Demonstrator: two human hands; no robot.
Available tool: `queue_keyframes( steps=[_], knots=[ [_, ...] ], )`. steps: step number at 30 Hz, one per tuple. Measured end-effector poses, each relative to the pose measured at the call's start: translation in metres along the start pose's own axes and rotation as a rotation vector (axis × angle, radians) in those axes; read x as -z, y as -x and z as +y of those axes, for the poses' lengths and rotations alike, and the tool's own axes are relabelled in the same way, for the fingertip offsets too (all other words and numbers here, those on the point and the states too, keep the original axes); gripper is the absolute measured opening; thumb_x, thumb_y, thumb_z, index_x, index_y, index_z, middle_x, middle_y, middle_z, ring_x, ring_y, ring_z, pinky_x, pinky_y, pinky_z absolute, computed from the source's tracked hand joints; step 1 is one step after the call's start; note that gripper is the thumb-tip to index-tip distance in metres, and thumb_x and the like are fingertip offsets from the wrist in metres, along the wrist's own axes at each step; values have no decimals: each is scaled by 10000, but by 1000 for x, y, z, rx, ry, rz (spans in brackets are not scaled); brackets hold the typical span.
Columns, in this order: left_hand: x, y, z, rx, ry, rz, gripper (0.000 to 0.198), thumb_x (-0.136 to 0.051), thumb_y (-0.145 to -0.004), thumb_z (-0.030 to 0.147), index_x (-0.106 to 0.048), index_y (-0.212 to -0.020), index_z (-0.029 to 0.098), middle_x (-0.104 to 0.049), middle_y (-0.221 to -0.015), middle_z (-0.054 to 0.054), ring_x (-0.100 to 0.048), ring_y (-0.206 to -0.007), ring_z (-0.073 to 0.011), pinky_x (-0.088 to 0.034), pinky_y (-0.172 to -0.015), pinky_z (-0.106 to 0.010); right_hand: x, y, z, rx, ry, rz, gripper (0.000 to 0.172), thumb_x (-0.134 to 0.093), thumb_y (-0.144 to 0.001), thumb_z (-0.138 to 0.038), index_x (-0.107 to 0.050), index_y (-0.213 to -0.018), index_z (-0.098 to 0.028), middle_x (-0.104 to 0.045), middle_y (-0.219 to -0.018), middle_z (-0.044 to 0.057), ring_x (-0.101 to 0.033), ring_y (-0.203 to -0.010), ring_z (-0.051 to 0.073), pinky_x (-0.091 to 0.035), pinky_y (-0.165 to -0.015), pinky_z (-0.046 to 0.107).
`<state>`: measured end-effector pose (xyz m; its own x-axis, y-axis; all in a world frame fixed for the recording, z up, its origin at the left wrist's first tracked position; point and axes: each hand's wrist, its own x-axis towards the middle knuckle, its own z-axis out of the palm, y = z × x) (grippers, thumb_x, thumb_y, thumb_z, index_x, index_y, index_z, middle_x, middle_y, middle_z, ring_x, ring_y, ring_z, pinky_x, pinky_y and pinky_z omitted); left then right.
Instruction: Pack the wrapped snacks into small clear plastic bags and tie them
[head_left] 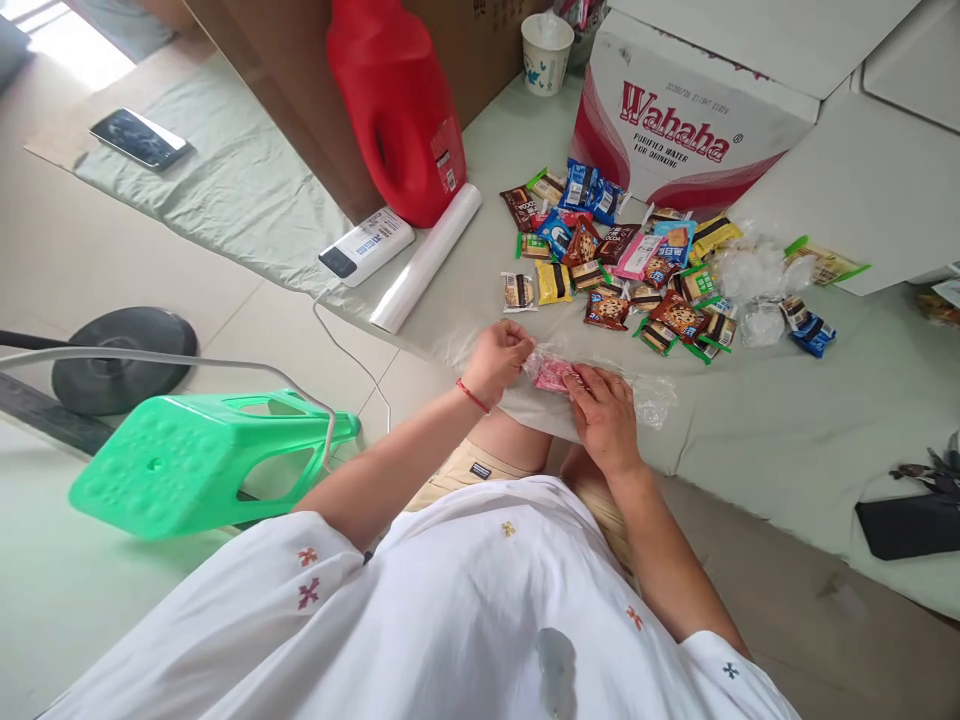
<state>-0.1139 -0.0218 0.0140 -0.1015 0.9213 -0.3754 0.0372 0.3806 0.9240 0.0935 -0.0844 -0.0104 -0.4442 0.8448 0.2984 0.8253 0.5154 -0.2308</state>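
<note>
At the table's front edge lies a small pink packet [552, 374] on a sheet of clear plastic film [649, 395]. My left hand [501, 362] is closed, its fingers pinching crinkled film at the packet's left end. Over the packet's right end rests my right hand [602, 412], fingers stretched out and lying flat on it and the film. Just beyond both hands spreads a pile of small wrapped snacks [619, 260] in brown, blue, yellow and green. Crumpled clear plastic [761, 268] sits at the right of that pile.
Behind the snacks stands a Wahaha carton [675, 130], with a paper cup [547, 55] beside it. A white film roll [426, 258], a white power bank [367, 246] and a red jug [401, 110] are to the left. A green stool [202, 460] lies at lower left; a black pouch [911, 525] is far right.
</note>
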Motion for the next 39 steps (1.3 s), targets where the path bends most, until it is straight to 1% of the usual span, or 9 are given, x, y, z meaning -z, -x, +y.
queue_keyframes(
  steps=[3, 6, 13, 18, 22, 25, 29, 33, 39],
  knots=[
    [-25, 17, -3, -168, -168, -84, 66, -618, -840, 254, -585, -852, 198, -597, -666, 7, -550, -585, -134, -469, -576, -268, -3, 2, -1, -11, -4, 3, 403, -502, -1026, -207, -657, -1390, -287, -649, -1417, 95, -529, -1287, 298, -399, -1121, 522],
    [-44, 36, -17, -474, -414, -59, 137, -533, -935, 255, -630, -1004, 187, -712, -949, -103, -675, -920, -232, -562, -884, -412, -5, 3, -2, -47, -38, 12, 409, -508, -1019, -198, -654, -1394, -272, -656, -1397, 108, -500, -1335, 306, -394, -1138, 538],
    [-46, 57, -55, -768, -652, -16, 311, -358, -1062, 270, -566, -1278, 184, -638, -1247, -176, -621, -1172, -275, -533, -1032, -464, 15, 3, 10, -86, -327, 179, 391, -478, -1021, -205, -624, -1380, -254, -709, -1302, 95, -511, -1393, 256, -450, -1161, 462],
    [-45, 61, -61, -835, -907, -71, 428, -416, -1034, 212, -568, -1432, 171, -551, -1482, -195, -587, -1270, -307, -502, -1070, -476, 45, 17, 48, -507, -184, 373, 440, -516, -1002, -409, -601, -1385, -211, -599, -1408, 175, -555, -1322, 319, -461, -1100, 544],
    [-49, 58, -59, -944, -1088, -111, 469, -416, -1039, 188, -557, -1487, 201, -483, -1617, -139, -596, -1260, -284, -498, -1002, -441, 55, 35, 71, -961, -175, 84, 806, -541, -900, -694, -543, -1440, -96, -699, -1107, 180, -666, -999, 318, -533, -894, 490],
    [-51, 53, -56, -965, -1173, -136, 474, -405, -1056, 213, -541, -1510, 202, -497, -1618, -108, -624, -1183, -271, -491, -898, -410, 52, 40, 72, -1055, -432, -25, 725, -600, -817, -752, -685, -1200, -143, -666, -772, 55, -629, -753, 240, -513, -698, 364],
    [-50, 46, -51, -965, -1203, -188, 480, -438, -1039, 205, -560, -1503, 204, -533, -1591, -89, -622, -1159, -272, -477, -864, -403, 45, 33, 62, -1090, -849, 189, 502, -733, -696, -645, -663, -888, -187, -484, -595, -62, -401, -509, 115, -317, -468, 249],
    [-52, 43, -49, -950, -1197, -228, 494, -427, -1024, 163, -568, -1496, 209, -546, -1580, -86, -618, -1157, -278, -486, -863, -418, 39, 13, 37, -928, -756, 439, 302, -678, -811, -495, -633, -868, -203, -527, -652, -53, -427, -542, 108, -382, -532, 252],
    [-52, 35, -52, -913, -957, -330, 355, -506, -969, 156, -709, -1260, 166, -698, -1364, -149, -654, -1159, -283, -518, -1001, -453, 20, -21, -7, -463, -265, 87, 225, -452, -977, -247, -665, -936, -188, -698, -944, 108, -627, -879, 233, -509, -814, 360]
  ],
)
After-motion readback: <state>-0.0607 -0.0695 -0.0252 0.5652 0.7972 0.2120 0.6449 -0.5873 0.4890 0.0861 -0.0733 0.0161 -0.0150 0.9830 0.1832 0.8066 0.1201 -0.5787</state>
